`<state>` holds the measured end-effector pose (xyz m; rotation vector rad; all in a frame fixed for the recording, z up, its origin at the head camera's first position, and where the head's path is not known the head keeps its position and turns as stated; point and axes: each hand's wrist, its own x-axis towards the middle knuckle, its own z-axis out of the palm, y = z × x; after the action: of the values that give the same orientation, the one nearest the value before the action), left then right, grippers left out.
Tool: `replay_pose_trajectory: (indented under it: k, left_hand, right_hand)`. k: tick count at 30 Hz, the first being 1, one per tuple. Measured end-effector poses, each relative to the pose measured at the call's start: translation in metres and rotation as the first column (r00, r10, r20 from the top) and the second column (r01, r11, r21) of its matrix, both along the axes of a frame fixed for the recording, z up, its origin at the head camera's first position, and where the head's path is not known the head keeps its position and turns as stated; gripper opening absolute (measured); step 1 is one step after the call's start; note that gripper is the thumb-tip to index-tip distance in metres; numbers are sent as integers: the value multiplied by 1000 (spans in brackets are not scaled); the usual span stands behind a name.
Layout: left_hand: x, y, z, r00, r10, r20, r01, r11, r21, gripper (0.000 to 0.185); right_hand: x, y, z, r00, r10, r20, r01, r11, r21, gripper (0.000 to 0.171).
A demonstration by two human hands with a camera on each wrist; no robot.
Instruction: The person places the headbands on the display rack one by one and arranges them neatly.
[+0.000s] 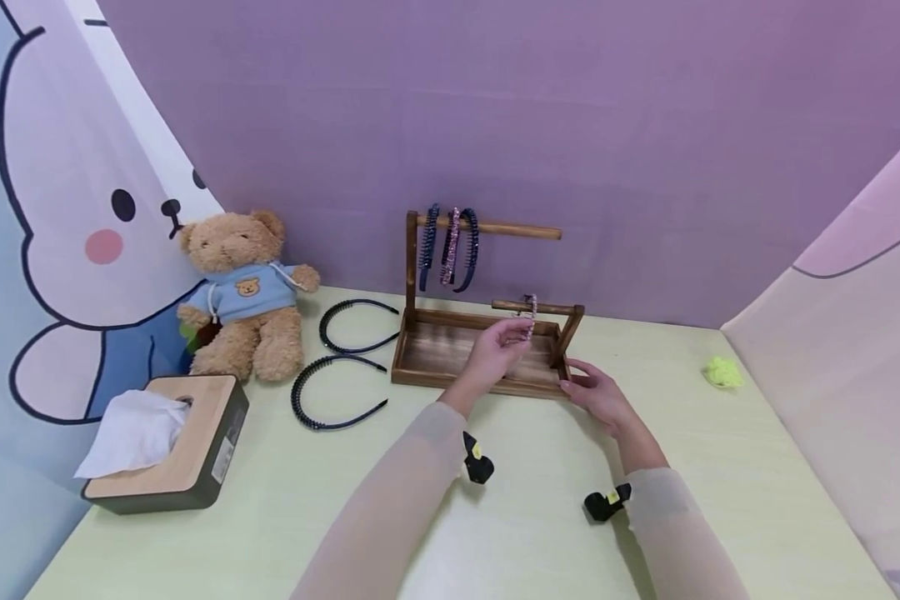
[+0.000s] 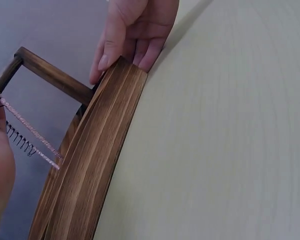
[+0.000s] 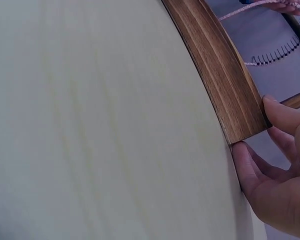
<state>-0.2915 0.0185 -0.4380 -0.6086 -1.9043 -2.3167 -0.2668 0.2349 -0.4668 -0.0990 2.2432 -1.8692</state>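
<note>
1. Table (image 1: 757, 500): pale green top, purple backdrop behind. Everything sits toward the far edge, so the near half serves as working room for my arms.
2. Wooden headband stand (image 1: 427, 354): tray base with a high rail and a lower front rail. It stands near the back wall, rails crosswise to me, so bands slide on from the open end.
3. Teddy bear (image 1: 242, 296) and tissue box (image 1: 195, 450): left of the stand, well apart from my hands, out of the way.
4. Two black headbands (image 1: 341, 371): flat on the table between bear and stand, within reach of my left hand.
5. Right hand (image 1: 598, 396): fingers and thumb curled round the stand's near right corner. In the right wrist view the thumb sits below the tray edge and the fingers above it. I judge this steadies the stand against tipping.
6. Left hand (image 1: 498, 350): raised over the tray, pinching the pink beaded headband (image 1: 531, 315) at the lower rail, the band hanging upright with its teeth visible in the left wrist view.
7. Three headbands (image 1: 450, 246): hanging on the high rail at its left end, leaving the rest of the rail free.
8. Yellow-green scrunchie (image 1: 722, 372): alone at far right.
</note>
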Motion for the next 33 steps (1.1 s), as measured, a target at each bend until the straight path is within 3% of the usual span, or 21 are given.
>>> replay_pose_trajectory:
  k: [12,18,33]
  left_hand:
    - [-10,34,8,999,-29,19,32,988,-154,33]
    - [-13,42,7,998,-55,-4,54,987,-150,31]
    - [-12,48,6,995,-93,48,98,988,-121,32]
  right_hand:
    - [-2,3,0,1000,9,24,-8,1000,-16,57]
    - [-1,2,0,1000,12,24,-12,1000,-20,57]
    - [-2,4,-3,1000,8,12,-8,1000,4,57]
